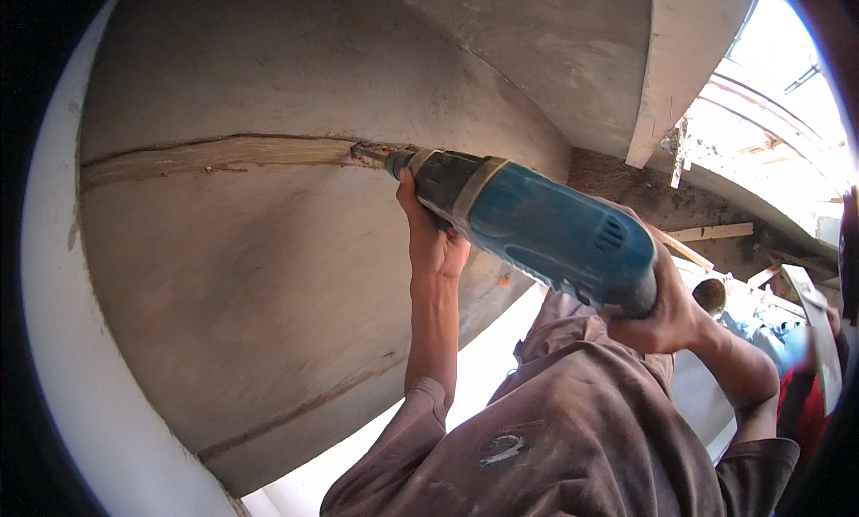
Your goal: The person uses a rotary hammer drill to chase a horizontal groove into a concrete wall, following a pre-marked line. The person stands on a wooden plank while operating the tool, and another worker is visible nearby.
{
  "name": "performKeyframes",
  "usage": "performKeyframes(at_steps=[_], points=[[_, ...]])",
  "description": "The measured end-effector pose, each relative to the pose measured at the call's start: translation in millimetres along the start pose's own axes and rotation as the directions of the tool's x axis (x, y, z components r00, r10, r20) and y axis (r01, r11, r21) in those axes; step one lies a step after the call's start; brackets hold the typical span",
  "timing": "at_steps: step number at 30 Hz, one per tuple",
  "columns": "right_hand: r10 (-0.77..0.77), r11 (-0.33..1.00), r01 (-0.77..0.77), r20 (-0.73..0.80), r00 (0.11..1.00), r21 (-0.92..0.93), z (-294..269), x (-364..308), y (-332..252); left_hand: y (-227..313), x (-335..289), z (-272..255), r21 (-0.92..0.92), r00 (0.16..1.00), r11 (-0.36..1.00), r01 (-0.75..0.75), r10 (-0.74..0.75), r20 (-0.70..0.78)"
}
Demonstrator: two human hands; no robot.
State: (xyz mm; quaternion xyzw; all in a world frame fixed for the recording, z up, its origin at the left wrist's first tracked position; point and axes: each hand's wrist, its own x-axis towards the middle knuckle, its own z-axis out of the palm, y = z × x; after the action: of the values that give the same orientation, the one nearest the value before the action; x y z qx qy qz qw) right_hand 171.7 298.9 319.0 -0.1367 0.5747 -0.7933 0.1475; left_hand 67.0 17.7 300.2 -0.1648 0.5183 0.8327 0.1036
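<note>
A blue and black rotary hammer [559, 222] is held up in both hands, slanting from upper left to lower right. My left hand [437, 239] supports its black front part from below, fingers wrapped round it. Behind the blue body, my right hand [671, 311] is closed round the rear handle; the trigger is hidden. From the chuck, the bit [371, 153] reaches a light brown recessed band [224, 154] that runs across the grey plastered surface [242, 275]. Rough, reddish broken material shows round the bit's tip.
A pale beam [684, 60] slopes down at the upper right, beside a bright opening. Wooden strips [716, 232] lie below it. At the right edge is another person in red [799, 410], by a flat pale board [816, 329]. A white curved edge [67, 311] bounds the left.
</note>
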Motion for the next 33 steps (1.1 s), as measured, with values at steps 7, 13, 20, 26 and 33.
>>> performKeyframes(at_steps=[7, 13, 20, 26, 33], points=[[-0.02, 1.0, 0.019, 0.02, 1.0, 0.025, 3, -41, -10, -3, -49, 41, 0.113, 0.979, 0.993, 0.031, -0.007, -0.204], [0.103, 0.985, -0.114, 0.088, 0.991, 0.127, 16, -52, -20, 0, -65, 13, 0.061, 0.994, 0.998, 0.009, -0.002, -0.111], [-0.019, 1.0, 0.019, 0.098, 0.995, -0.001, 25, -40, -2, -3, -61, -11, 0.125, 0.985, 0.992, -0.007, 0.028, -0.168], [0.01, 0.998, -0.006, 0.089, 0.996, -0.056, 39, -15, 20, 1, -29, -21, -0.063, 0.975, 0.998, 0.014, -0.027, -0.221], [0.065, 0.992, -0.066, 0.021, 0.998, 0.111, 25, -17, 7, 2, -28, -4, 0.021, 0.997, 1.0, 0.011, -0.009, -0.08]])
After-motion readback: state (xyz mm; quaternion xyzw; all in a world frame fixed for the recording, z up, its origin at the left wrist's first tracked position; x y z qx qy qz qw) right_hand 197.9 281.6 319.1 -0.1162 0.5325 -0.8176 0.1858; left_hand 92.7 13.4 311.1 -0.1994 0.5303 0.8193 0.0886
